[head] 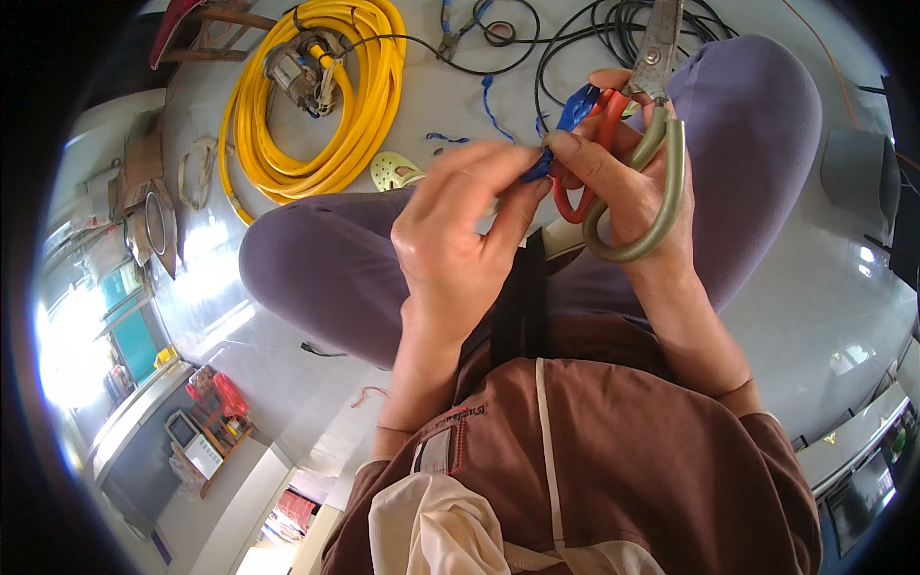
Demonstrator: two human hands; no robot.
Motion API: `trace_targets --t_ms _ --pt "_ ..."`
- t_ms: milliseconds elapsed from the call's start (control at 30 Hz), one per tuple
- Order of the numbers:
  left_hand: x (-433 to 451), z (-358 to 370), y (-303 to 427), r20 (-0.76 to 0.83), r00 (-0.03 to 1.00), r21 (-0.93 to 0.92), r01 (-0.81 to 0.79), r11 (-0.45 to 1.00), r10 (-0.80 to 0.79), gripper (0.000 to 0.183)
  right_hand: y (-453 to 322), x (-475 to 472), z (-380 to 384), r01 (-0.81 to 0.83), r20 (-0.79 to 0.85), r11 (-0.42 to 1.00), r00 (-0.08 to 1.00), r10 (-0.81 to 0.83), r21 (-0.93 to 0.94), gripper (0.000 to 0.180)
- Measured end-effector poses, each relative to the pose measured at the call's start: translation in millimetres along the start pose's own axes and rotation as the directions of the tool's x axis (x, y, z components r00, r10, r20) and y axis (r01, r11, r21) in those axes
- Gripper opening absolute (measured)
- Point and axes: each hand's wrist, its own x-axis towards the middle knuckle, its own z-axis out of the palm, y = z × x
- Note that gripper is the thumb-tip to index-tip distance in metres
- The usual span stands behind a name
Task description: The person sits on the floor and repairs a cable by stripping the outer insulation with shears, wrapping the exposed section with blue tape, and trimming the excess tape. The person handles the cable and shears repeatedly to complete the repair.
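My left hand (460, 215) pinches a strip of blue tape or film (537, 167) between thumb and fingertips. My right hand (632, 194) holds a pair of metal scissors (655, 54) against the palm, blades pointing away from me. One scissor handle is an olive-gold loop; beside it shows a red-orange loop (571, 205), partly hidden by my fingers. The right thumb presses on the same blue material, and a wider blue piece (577, 108) lies along the fingers. A thin black cable (537, 108) runs down to the fingertips, where its end is hidden.
A coiled yellow hose or cable (241, 136) with a metal-and-clear fitting (296, 75) lies on the grey floor. Pliers (448, 44), blue scraps (492, 108) and coiled black cable (618, 32) lie ahead. A pale-green clog (394, 171) shows beside my knee (316, 266).
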Motion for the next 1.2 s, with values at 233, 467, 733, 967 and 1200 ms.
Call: trace_targets --t_ms 233,467,733,967,1200 --pt "14 -10 8 0.205 0.979 0.072 -0.014 0.997 -0.001 0.011 -1 1 -3 0.043 0.032 0.996 0.999 -0.040 -0.074 0.047" --pt "19 -4 4 0.728 0.480 -0.506 0.858 0.089 -0.490 0.021 6 7 -14 0.193 0.064 0.980 0.980 -0.190 -0.051 0.047" --pt "8 -2 -3 0.990 0.101 -0.045 0.886 -0.461 0.097 0.029 -11 9 -22 -0.001 0.426 0.996 0.904 -0.040 0.094 0.060" --pt "-8 -4 -11 0.936 0.348 -0.251 0.768 -0.589 0.055 0.030 -8 12 -17 -0.054 0.372 0.998 0.927 0.042 0.022 0.048" --pt "15 -75 -61 0.707 0.596 -0.702 0.656 -0.276 -0.381 0.026 -36 44 -45 0.144 -0.041 0.789 0.977 -0.210 -0.597 0.054"
